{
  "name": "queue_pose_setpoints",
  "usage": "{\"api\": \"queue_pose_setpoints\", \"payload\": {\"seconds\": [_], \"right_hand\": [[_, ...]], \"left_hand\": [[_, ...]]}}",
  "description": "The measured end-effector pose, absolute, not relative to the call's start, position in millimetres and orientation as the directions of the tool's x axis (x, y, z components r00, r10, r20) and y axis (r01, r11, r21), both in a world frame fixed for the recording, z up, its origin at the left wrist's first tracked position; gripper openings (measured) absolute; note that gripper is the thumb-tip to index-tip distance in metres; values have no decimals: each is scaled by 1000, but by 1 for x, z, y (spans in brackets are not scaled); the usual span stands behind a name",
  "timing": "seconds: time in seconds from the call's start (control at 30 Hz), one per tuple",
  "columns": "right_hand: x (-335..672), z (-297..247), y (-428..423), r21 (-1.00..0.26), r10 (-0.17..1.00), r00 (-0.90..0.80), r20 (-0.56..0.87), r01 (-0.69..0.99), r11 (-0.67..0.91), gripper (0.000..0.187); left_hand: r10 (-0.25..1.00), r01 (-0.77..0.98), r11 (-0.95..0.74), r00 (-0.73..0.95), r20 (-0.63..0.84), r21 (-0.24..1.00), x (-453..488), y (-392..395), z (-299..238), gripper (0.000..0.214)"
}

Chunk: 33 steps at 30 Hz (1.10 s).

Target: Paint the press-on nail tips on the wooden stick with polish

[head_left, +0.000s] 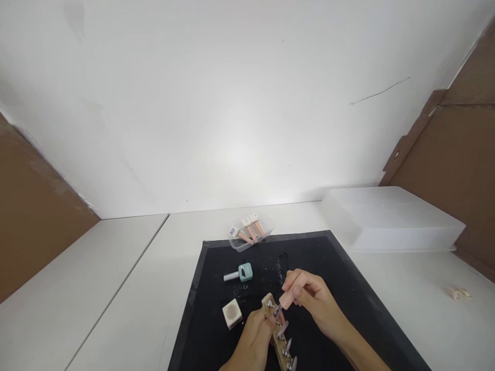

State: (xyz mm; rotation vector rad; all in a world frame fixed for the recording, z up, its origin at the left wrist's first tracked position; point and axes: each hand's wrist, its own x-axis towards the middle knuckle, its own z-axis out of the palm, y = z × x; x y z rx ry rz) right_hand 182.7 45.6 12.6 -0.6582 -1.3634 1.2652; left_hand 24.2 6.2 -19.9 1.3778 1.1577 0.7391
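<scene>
My left hand (pixel 253 335) grips a wooden strip (pixel 279 330) that carries several small nail tips on metal holders; it lies over the black mat (pixel 348 304). My right hand (pixel 313 301) pinches a pink nail-polish brush cap (pixel 289 297), its tip down against one nail near the strip's upper end. A small square bottle with a beige top (pixel 232 313) stands just left of my left hand. A teal polish bottle (pixel 240 273) lies on its side farther up the mat.
A clear small tray (pixel 237 246) with three pink-capped polish bottles (pixel 250 229) sits at the mat's far edge. A translucent plastic box (pixel 390 219) stands at the right on the white table. A small pale object (pixel 459 293) lies far right. Brown cardboard panels flank both sides.
</scene>
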Motion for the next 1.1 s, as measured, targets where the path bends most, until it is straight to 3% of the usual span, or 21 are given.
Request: {"api": "queue_pose_setpoints", "payload": {"seconds": [0.3, 0.47, 0.67, 0.97, 1.1], "right_hand": [[181, 10, 50, -920, 979, -3, 202, -344, 189, 35], [180, 10, 46, -903, 976, -82, 200, -402, 151, 27], [179, 8, 44, -932, 953, -180, 245, -316, 180, 31], [180, 11, 50, -927, 990, 15, 141, -349, 137, 31], [182, 9, 49, -904, 980, -24, 198, -391, 173, 30]], "left_hand": [[911, 131, 206, 336, -239, 970, 20, 8, -32, 50], [901, 132, 201, 363, -236, 971, 20, 11, -31, 49], [932, 189, 153, 299, -205, 970, 22, 5, -26, 50], [919, 155, 167, 333, -211, 974, 20, 12, -48, 53], [880, 40, 264, 399, -257, 964, 20, 25, -70, 62]]}}
